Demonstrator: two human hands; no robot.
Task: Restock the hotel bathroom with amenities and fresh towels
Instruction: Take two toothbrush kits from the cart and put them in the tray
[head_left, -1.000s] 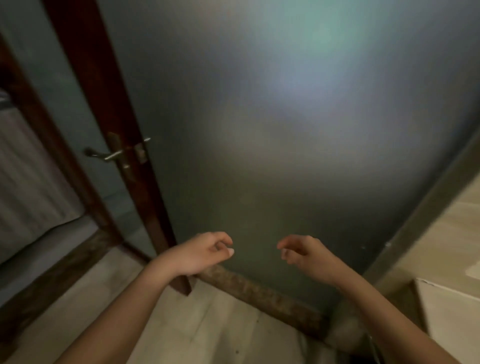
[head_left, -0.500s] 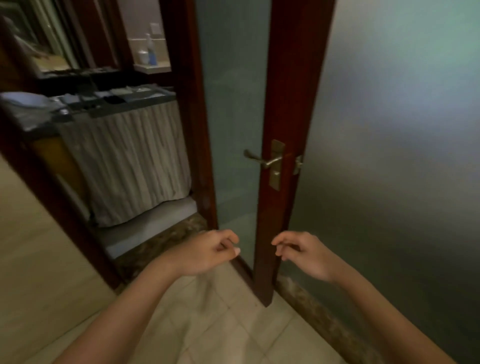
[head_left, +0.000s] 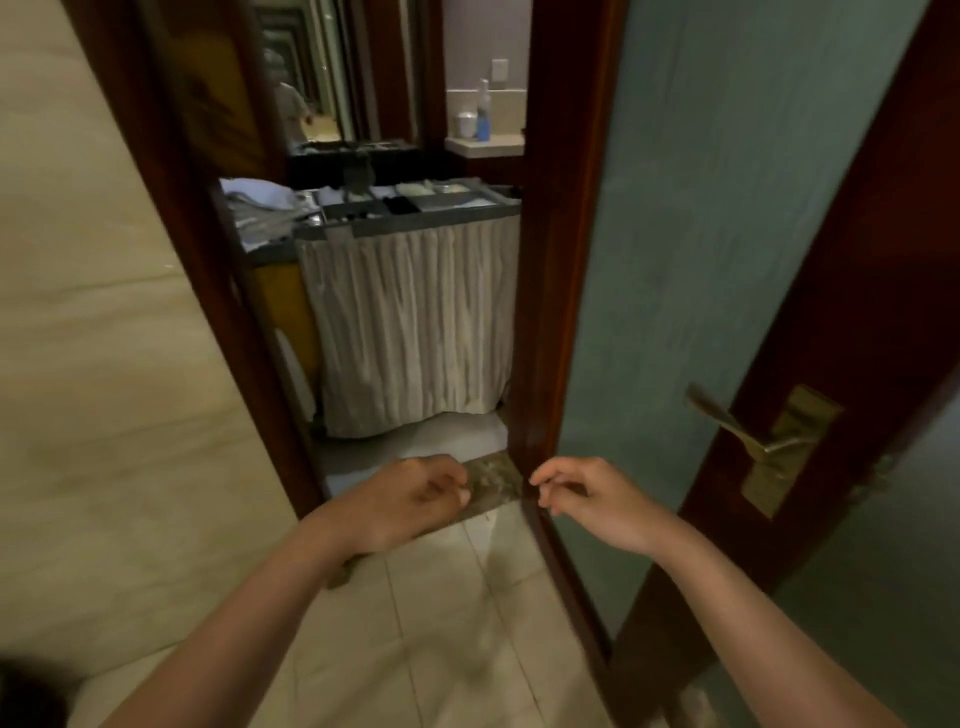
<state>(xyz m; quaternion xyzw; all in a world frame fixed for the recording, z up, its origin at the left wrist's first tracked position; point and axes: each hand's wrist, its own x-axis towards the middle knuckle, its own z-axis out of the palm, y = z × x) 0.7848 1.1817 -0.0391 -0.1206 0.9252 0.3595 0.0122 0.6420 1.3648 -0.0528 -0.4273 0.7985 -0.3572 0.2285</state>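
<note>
Hands holding anything?
— Nothing. My left hand (head_left: 410, 501) and right hand (head_left: 592, 506) hang low in the frame's centre, fingers loosely curled, both empty.
— Where are the supplies?
— Upper centre, past the wood-framed glass door (head_left: 857, 312) at right: the housekeeping cart (head_left: 410, 332), its amenity tray (head_left: 415, 205) on top, folded linens (head_left: 265, 205) at the tray's left.

Skirted housekeeping cart (head_left: 410, 332), compartment tray (head_left: 415, 222) and folded cloths (head_left: 260, 203) lying on top
</note>
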